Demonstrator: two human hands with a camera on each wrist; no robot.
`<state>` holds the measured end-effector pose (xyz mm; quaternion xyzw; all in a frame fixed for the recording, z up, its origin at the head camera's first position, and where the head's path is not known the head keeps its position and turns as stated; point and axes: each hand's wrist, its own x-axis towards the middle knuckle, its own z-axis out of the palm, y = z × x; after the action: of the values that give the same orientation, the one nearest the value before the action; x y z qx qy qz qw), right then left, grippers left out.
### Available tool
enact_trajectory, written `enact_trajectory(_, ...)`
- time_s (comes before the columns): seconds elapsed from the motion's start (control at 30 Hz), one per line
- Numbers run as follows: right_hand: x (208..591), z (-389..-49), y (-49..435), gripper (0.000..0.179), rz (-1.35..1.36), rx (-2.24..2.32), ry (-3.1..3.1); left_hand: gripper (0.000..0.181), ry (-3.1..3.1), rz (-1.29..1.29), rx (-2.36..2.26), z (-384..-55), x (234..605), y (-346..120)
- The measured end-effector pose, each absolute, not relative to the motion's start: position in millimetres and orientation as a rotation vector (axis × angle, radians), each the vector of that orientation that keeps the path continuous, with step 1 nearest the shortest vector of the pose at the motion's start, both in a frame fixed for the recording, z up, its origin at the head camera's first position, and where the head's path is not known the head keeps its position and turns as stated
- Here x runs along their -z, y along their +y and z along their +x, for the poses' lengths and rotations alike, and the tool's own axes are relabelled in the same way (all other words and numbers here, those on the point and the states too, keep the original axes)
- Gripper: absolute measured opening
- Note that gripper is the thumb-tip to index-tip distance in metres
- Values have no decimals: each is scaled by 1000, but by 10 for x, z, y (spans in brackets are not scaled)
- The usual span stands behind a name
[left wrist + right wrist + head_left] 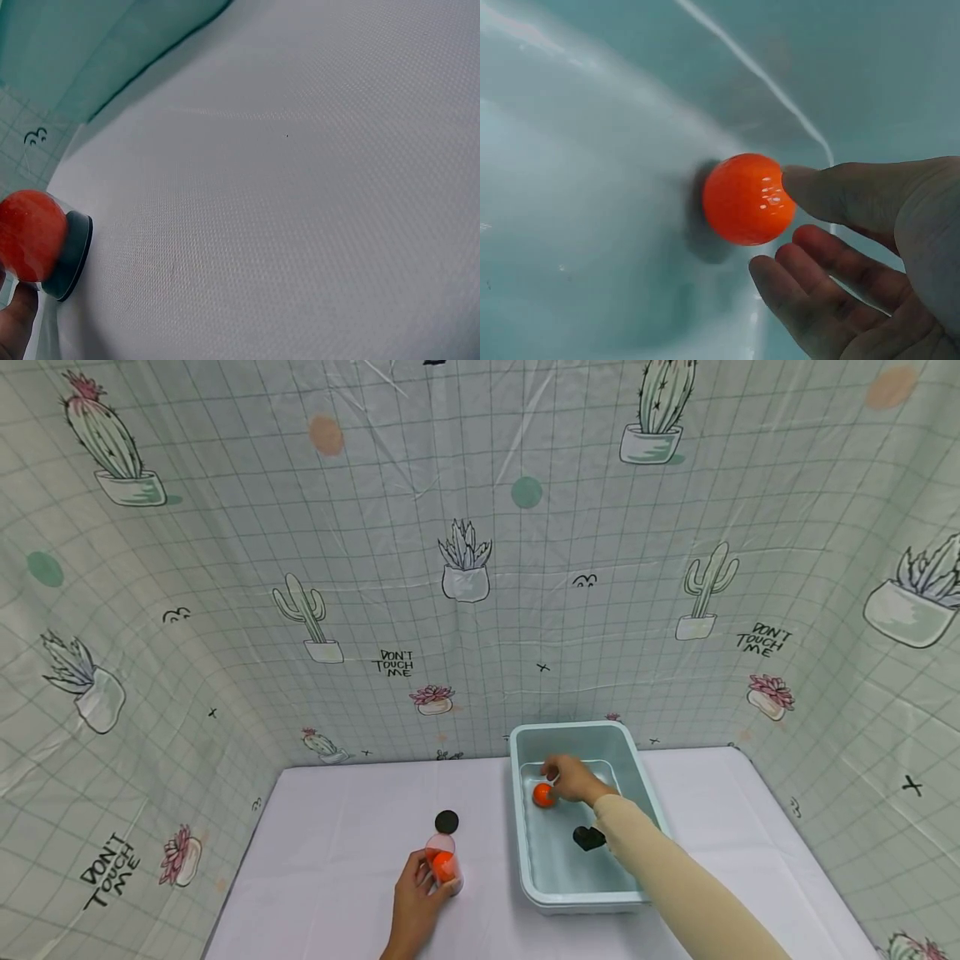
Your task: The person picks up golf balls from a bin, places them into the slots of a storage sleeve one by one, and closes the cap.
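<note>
A: Where are the hands?

B: In the head view, the left hand [417, 902] sits near 6 o'clock on the white table [337, 827]. Its fingers curl round a clear cup [442, 862] that stands upright on the table, with an orange ball [443, 864] inside. The right hand [572, 779] reaches into a pale teal tub [645, 793] at about 4 o'clock from the picture's centre.

A: What is the right hand doing?

B: Its fingers are loosely spread and only slightly bent. In the right wrist view the thumb tip [810, 187] touches a second ball [748, 199], also orange, which lies on the tub floor. The other fingers [817, 292] hang just beside that ball, apart from it, so nothing is gripped.

A: Anything else in the tub?

B: A small black shape [588, 837] lies on the tub floor at 5 o'clock from the second ball, just beside the sleeve [675, 885]. What it is cannot be told.

A: And on the table?

B: A black disc [446, 821] lies at 12 o'clock from the cup, near it. In the left wrist view the disc [71, 255] shows dark behind the cup's ball [31, 234], with a fingertip [16, 319] at the lower left edge. A cactus-print sheet [465, 568] hangs behind and to both sides.
</note>
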<state>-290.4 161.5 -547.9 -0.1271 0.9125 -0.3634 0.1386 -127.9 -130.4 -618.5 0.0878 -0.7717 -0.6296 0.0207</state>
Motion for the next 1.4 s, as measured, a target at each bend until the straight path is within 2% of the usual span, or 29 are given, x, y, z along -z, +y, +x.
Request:
enact_trajectory(0.37, 5579, -2934, 1607, 38, -375, 1010, 2635, 58, -2370, 241, 1968, -1266, 6166, -1303)
enact_trajectory(0.87, 5535, -2895, 1560, 25, -413, 949, 2601, 58, -2365, 220, 1979, -1273, 6173, -1306)
enact_trajectory(1.4, 5490, -2830, 1480, 23, -441, 869, 2518, 58, -2377, 226, 1962, -1279, 6166, -1318)
